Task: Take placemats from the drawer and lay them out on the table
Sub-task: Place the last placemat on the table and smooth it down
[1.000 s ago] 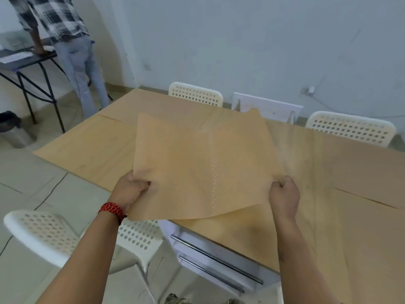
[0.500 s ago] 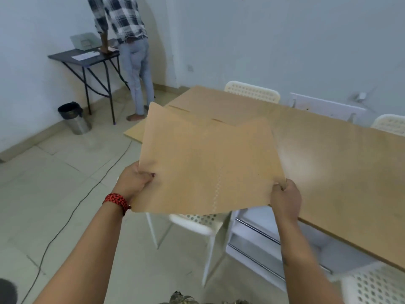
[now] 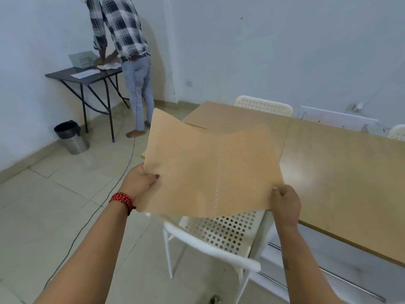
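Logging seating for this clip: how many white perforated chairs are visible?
3: one chair under the held placemat, one at the table's far side, one cut off at right. Others may be hidden.

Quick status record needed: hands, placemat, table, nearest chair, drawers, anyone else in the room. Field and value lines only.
left hand: grips placemat's near left corner; red band on wrist
right hand: grips placemat's near right corner
placemat: tan sheet, held in the air, not laid down
table: wooden top, to the right; another tan sheet lies at its far left end
white chair: perforated, directly below the placemat
drawers: white, under the table edge, appear shut
other person: at the dark side table, back turned
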